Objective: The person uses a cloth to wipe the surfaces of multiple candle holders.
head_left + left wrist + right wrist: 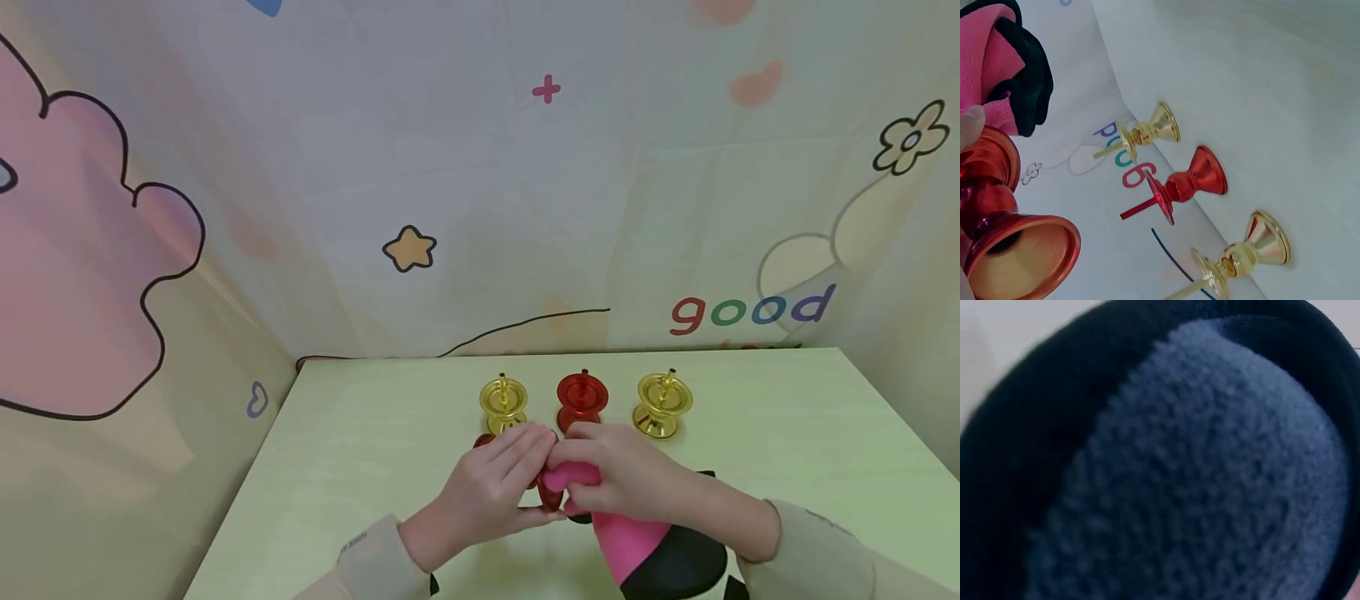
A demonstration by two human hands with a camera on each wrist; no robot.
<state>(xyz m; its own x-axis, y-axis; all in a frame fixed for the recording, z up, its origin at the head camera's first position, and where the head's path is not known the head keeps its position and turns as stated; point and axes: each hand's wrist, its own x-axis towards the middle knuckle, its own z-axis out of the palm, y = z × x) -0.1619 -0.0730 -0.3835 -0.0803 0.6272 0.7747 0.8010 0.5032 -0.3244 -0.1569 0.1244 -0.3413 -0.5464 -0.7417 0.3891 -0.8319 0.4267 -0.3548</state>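
My left hand (491, 487) grips a shiny red candle holder (990, 203), tipped on its side above the table; its hollow base faces the camera in the left wrist view. In my right hand (626, 475) is a bunched pink and black cloth (633, 542), pinched against the candle holder's other end. Part of the holder is hidden behind my left fingers in the head view. The cloth's dark, fuzzy surface (1197, 475) fills most of the right wrist view, so the right fingers do not show there.
Behind my hands stand a gold candle holder (503, 400) on the left, a red one (582, 393) in the middle and another gold one (663, 402) on the right, all upright on the pale table (360, 450). A printed curtain (480, 183) hangs along the table's back edge.
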